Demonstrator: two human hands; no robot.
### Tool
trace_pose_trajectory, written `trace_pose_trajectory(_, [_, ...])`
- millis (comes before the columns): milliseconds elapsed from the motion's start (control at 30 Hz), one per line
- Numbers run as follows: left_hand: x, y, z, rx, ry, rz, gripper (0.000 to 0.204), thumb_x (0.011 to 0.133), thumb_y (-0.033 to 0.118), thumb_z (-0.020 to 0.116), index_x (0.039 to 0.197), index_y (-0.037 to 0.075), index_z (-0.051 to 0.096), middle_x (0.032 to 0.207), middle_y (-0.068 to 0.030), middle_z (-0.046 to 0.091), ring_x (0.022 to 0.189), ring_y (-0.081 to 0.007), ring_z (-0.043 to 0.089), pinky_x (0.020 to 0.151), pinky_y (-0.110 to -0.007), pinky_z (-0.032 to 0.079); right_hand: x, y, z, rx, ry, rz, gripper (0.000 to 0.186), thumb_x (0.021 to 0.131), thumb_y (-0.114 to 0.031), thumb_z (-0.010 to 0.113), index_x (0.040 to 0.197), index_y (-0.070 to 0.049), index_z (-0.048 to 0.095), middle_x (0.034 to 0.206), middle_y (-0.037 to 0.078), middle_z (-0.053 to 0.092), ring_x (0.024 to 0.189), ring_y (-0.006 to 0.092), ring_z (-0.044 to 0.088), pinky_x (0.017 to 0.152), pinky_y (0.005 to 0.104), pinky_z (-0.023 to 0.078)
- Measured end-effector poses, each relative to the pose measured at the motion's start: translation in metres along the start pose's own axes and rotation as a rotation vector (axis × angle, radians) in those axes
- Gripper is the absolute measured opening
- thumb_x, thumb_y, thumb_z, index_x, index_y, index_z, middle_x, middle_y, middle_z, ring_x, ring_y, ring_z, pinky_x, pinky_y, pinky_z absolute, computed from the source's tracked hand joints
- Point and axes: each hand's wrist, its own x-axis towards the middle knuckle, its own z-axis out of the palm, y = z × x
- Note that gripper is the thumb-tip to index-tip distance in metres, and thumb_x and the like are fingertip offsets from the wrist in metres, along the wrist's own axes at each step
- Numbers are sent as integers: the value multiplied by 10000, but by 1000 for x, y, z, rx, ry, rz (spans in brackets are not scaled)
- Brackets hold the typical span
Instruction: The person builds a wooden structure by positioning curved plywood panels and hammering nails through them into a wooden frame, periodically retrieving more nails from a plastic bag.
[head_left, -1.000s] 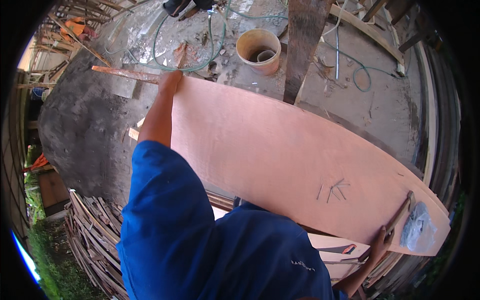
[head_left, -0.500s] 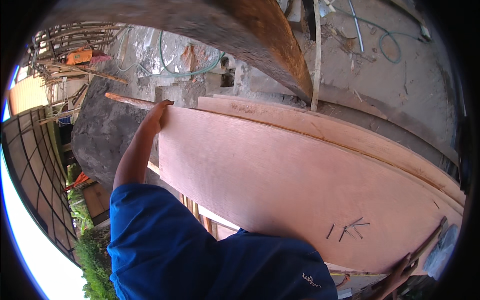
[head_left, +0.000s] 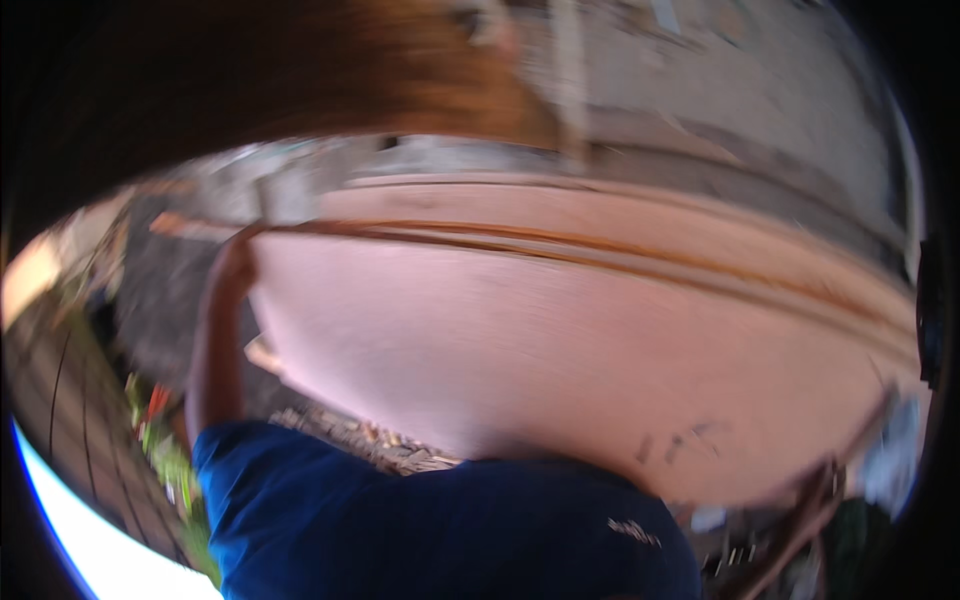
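Note:
My left hand [head_left: 240, 252] is closed around the far left corner of a reddish plywood sheet [head_left: 500, 350], with the arm stretched out. Along the sheet's far edge runs a narrow wooden strip [head_left: 190, 226], which sticks out past the hand. Several nails [head_left: 690, 440] lie loose on the sheet near its right end, blurred by motion. My right hand is not clearly made out; a small patch of skin shows beside my blue shirt at the near edge. At the lower right a bare forearm [head_left: 795, 545] reaches to the sheet's right end; whose it is I cannot tell.
Behind the sheet lies another plywood piece [head_left: 440, 198]. A thick brown wooden beam [head_left: 400, 80] crosses close overhead, with a thin pale post [head_left: 570, 80] next to it. Pale plastic [head_left: 890, 460] hangs by the right end. Rubble [head_left: 370, 440] lies below the near edge.
The view has swung and blurred. My left hand and the sheet's left corner sit further left and lower. More of the far wooden strip shows, and rubble appears below the near edge.

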Motion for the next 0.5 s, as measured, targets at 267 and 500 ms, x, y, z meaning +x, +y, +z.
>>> trace_pose_trajectory(267, [-46, -2, -48, -176, -142, -106, 402, 985, 397, 624, 1239, 93, 689, 1196, -54, 720, 1119, -234, 661, 1032, -384, 493, -27, -141, 49, -37, 20, -202, 408, 949, -181, 763, 1265, 25, 606, 1144, 125, 691, 974, 192, 617, 857, 319, 511])
trace_pose_trajectory(500, [-8, -4, -56, -231, -208, -192, 419, 987, 456, 577, 1225, 133, 698, 1216, -37, 728, 1146, -229, 669, 1010, -408, 510, 6, -196, 115, 7, -185, -831, 356, 889, -158, 791, 1157, 22, 640, 1265, 187, 680, 1079, 239, 673, 919, 368, 530])
